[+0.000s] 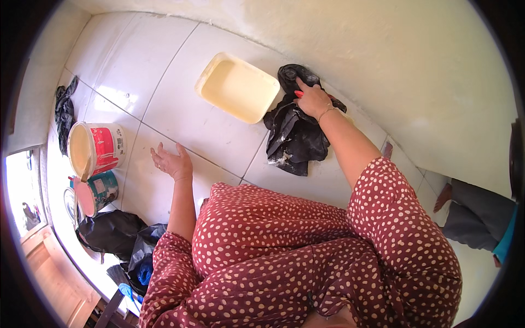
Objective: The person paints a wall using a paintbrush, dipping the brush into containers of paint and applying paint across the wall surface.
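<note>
My right hand point(313, 98) reaches over black plastic bags point(296, 137) on the tiled floor, close to the wall. A red object point(299, 94) shows between its fingers, its far part hidden by the hand, and my index finger points onto a rolled black bag point(298, 78). My left hand point(174, 162) is held above the tiles, palm up, fingers apart and with nothing in it. Between the hands and farther off lies a rectangular plastic tub point(240, 91) holding cream-coloured liquid. Pale powder or residue marks the black bags.
At the left stand a white and red paint bucket point(108, 147) with a stick in it and a smaller green bucket point(104, 188). Black bags point(112, 231) and a blue-handled brush point(126, 290) lie lower left. At the right edge another person's leg point(471, 213) shows by the wall.
</note>
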{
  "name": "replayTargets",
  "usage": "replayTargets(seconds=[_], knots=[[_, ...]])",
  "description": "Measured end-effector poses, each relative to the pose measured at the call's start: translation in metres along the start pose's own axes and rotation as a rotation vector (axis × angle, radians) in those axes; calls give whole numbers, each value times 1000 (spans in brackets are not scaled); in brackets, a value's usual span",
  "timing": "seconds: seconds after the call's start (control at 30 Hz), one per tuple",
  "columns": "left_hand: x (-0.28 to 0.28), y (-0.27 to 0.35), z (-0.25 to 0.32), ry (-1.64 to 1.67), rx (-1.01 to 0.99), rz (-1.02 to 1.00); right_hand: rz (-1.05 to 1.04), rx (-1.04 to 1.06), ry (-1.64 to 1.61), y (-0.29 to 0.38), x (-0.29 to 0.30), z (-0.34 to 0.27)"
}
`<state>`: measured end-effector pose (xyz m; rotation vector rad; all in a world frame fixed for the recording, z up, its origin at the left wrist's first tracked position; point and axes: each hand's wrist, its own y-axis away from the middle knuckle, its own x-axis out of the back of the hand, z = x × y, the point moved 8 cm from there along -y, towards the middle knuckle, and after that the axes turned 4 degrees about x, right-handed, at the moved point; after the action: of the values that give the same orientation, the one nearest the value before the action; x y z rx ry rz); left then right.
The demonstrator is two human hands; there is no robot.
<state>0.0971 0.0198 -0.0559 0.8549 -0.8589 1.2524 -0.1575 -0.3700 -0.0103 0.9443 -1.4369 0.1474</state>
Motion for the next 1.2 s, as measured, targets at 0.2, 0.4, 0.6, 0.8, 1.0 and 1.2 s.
replayTargets(seconds=[0.2, 0.4, 0.6, 0.8, 1.0, 1.2], knots=[[-22, -1, 0, -45, 13, -31, -2, -90, -18, 36, 8, 37], [-32, -18, -13, -131, 103, 6, -69, -231, -1, 130, -18, 99], [-28, -7, 11, -249, 91, 23, -29, -116, 15, 97, -10, 85], [-25, -6, 16, -273, 84, 29, -88, 71, 65, 20, 23, 17], [-21, -2, 23, -207, 81, -13, -64, 157, 76, -21, 36, -6], [-24, 4, 27, -163, 61, -26, -13, 176, -12, -27, 27, 18]])
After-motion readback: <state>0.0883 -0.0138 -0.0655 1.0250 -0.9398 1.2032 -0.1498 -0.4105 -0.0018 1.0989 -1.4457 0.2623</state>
